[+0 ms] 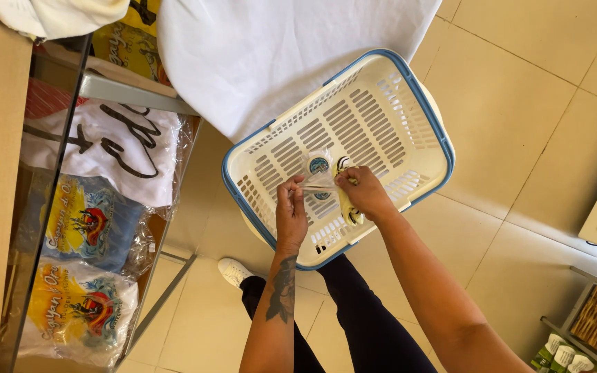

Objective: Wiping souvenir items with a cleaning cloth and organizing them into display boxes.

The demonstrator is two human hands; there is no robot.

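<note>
Both hands, left [290, 213] and right [365, 193], pinching a clear packet [320, 181] over the basket [409, 83]; thin film, light grip, likely to slip or tear.

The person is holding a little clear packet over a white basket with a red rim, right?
Not quite. The basket is white, but its rim is blue, not red. The head view shows both hands, left hand and right hand, holding the small clear packet over it.
</note>
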